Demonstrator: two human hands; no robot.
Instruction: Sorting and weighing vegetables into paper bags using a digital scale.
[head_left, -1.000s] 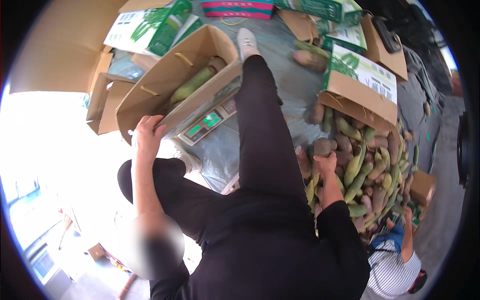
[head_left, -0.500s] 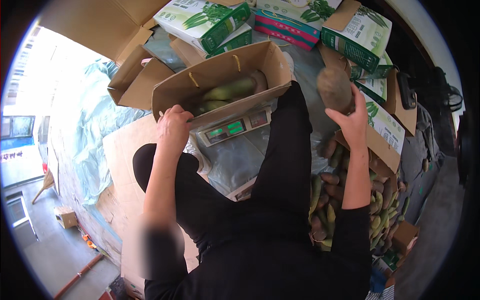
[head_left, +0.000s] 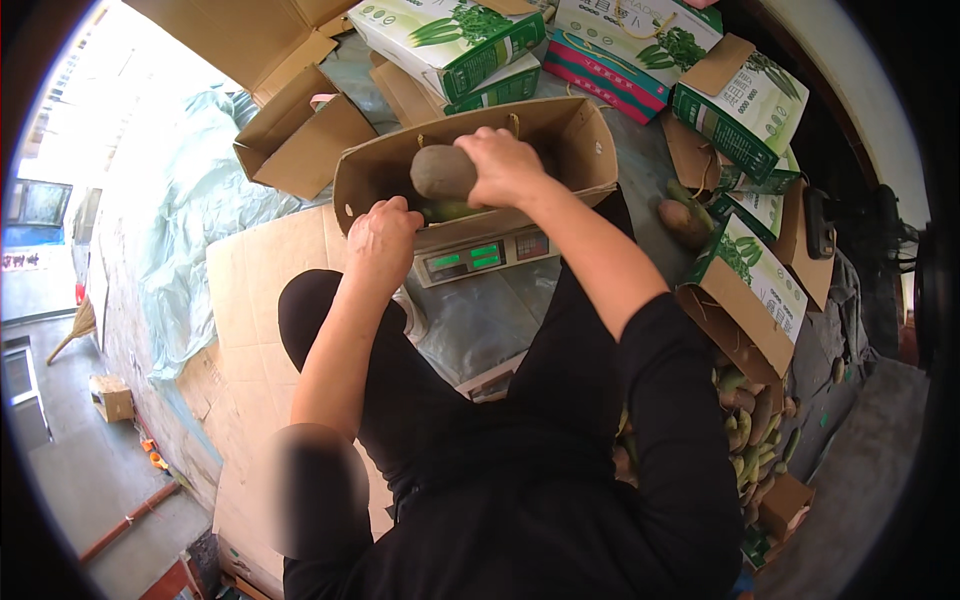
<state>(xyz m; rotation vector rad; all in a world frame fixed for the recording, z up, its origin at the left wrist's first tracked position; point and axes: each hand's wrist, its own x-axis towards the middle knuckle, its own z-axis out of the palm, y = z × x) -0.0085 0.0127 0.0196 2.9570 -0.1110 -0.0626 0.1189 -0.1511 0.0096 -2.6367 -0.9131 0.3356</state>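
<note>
My right hand [head_left: 503, 170] is closed round the end of a thick, brownish radish [head_left: 440, 172], holding it over the open cardboard box [head_left: 570, 195]. At the box's near rim, toward its left end, my left hand [head_left: 383, 243] has its fingers closed over the edge. Down inside the box a green radish [head_left: 448, 211] shows in part; my hands and the held radish hide most of what lies there. The box rests on a digital scale [head_left: 490, 260] with lit green displays.
Several white-and-green printed cartons [head_left: 450, 45] stand beyond the box and to the right. An open brown carton [head_left: 300, 140] is at the left. On the right lies a heap of radishes [head_left: 755, 440], partly behind my arm. Flattened cardboard [head_left: 265, 290] covers the floor at left.
My right hand has carried the brownish radish leftward from the right side to over the box. My left hand stays on the near rim. The view has shifted slightly.
</note>
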